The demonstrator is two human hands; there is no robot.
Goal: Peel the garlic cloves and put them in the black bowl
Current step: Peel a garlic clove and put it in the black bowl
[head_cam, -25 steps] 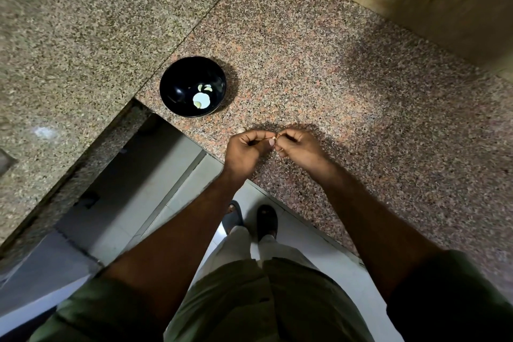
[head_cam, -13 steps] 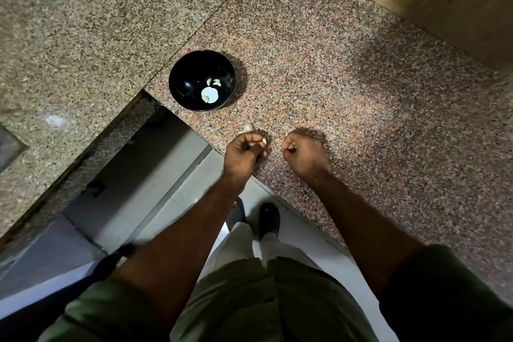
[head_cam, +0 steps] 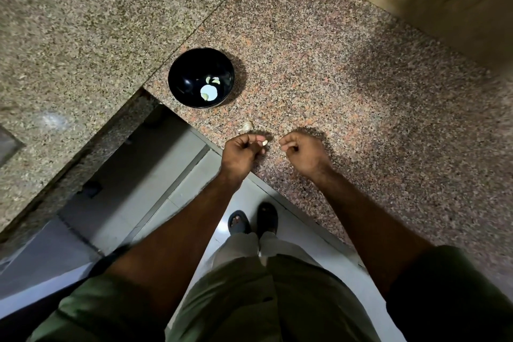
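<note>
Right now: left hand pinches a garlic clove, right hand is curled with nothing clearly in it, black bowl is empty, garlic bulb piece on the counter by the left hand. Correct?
Not quite. The black bowl is not empty: the head view shows a few pale garlic cloves in its bottom. The rest holds: the left hand pinches a clove, the right hand is curled with nothing clearly in it, and the garlic bulb piece lies on the counter by the left hand.

One black bowl (head_cam: 177, 83) holding about three peeled cloves (head_cam: 208, 91); one garlic piece (head_cam: 246, 127) on one granite counter (head_cam: 347, 97); two hands.
</note>
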